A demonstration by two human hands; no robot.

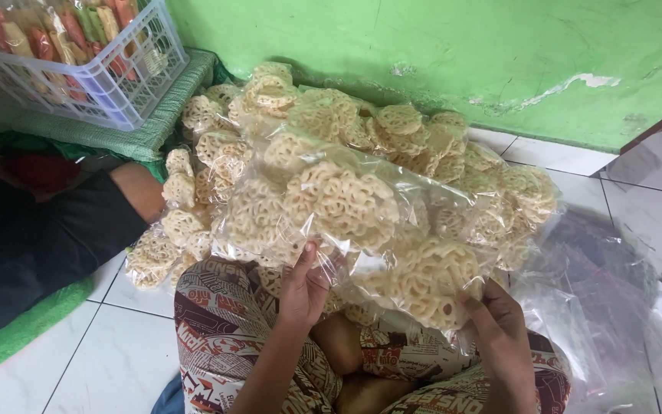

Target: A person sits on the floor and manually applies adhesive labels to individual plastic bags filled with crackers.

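My left hand [304, 287] grips the near edge of a clear plastic bag [346, 211] filled with pale, flower-shaped lattice crackers. My right hand [499, 322] pinches the bag's other lower corner, by the crackers spilling toward its opening. The bag is held up above my lap, over patterned brown trousers [220, 330]. Behind it lies a pile of several more filled cracker bags [392, 130] on the white tile floor against the green wall.
A white plastic crate [109, 84] of coloured snack packets sits on a green mat at the upper left. Another person in dark clothes [32, 238] sits at the left. Empty clear plastic bags [599, 307] lie on the tiles at right.
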